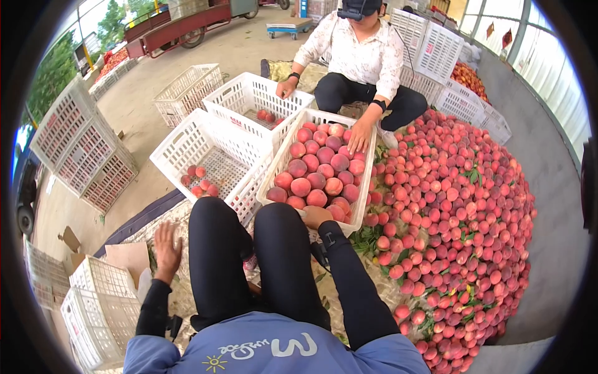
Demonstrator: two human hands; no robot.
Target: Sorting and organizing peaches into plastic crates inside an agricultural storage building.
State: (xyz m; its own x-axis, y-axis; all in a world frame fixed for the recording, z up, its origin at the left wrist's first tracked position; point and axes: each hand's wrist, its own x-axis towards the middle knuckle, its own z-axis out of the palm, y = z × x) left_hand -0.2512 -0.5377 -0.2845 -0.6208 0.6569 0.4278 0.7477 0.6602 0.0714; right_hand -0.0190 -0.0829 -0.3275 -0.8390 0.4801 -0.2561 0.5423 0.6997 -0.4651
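My left hand [167, 249] is held out beside my left knee, fingers spread and nothing in it. At the near end of a white plastic crate [272, 171], my right hand [316, 215] has its fingers curled on the rim. That crate is well filled with red peaches [316, 181]. A second white crate [180, 138], left of it, holds several peaches [200, 182] at its near end. Behind that stands a third crate [232, 93] with a few peaches. A person across from me [364, 56] rests one hand [359, 134] on the peaches in the full crate.
A large heap of peaches [455, 218] with green leaves spreads over the ground to my right. Stacked empty crates [81, 143] stand at the left, and more crates [103, 311] at lower left. Behind the person are further crates [439, 53] and a blue flat trolley [288, 26].
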